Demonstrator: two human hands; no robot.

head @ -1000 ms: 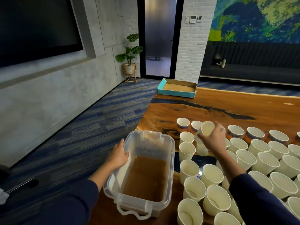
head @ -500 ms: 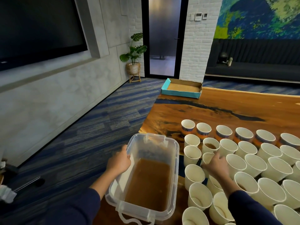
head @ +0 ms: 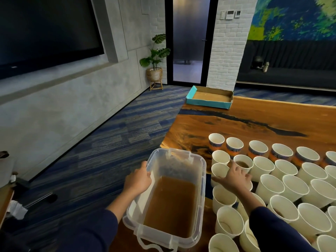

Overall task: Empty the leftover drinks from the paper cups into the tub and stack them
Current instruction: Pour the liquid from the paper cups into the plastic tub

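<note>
A clear plastic tub (head: 203, 180) stands at the table's left edge, partly filled with brown liquid (head: 171, 206). My left hand (head: 138, 180) grips the tub's left rim. Several white paper cups (head: 271, 186) crowd the table to the right of the tub. The far row of cups (head: 216, 142) shows blue and orange print. My right hand (head: 234, 177) lies palm down with fingers spread over the cups nearest the tub, hiding what is under it. Just beyond its fingers a cup (head: 242, 163) holds brown drink.
The wooden table (head: 254, 119) has a dark resin streak, and its left edge runs beside the tub. A teal cardboard tray (head: 209, 97) sits at the far corner. Blue carpet (head: 109, 151) lies to the left, with a potted plant (head: 155, 59) by the glass door.
My right hand, which held a cup up a second ago, has come down among the cups and now rests spread on them. My left hand stays on the tub's rim.
</note>
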